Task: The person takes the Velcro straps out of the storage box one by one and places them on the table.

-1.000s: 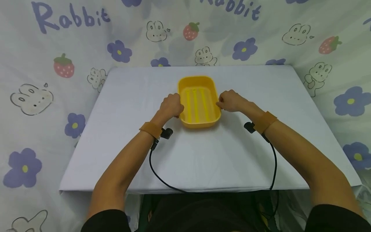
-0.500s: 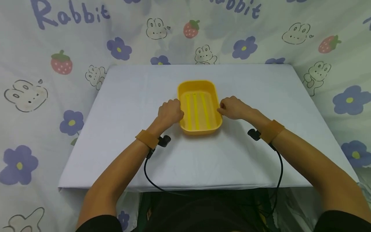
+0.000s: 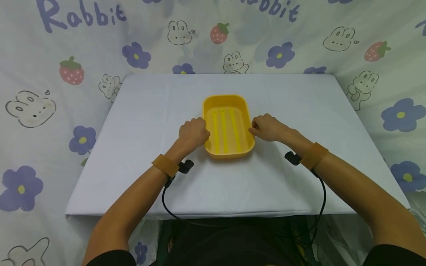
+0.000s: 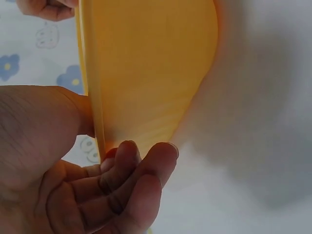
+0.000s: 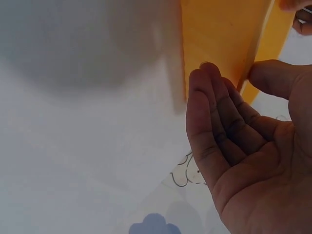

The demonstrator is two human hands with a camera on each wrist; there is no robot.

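Head view: left hand and right hand pinch the yellow tray between them, its long sides pointing ahead.

Both arms reach forward, fingers bent opposite the thumbs.

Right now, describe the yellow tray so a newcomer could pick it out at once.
Find the white table before the printed backdrop. Near its middle, between the left hand and the right hand, is the yellow tray, rectangular with rounded corners. Its yellow colour and brighter floor stripes set it apart from hands and table.
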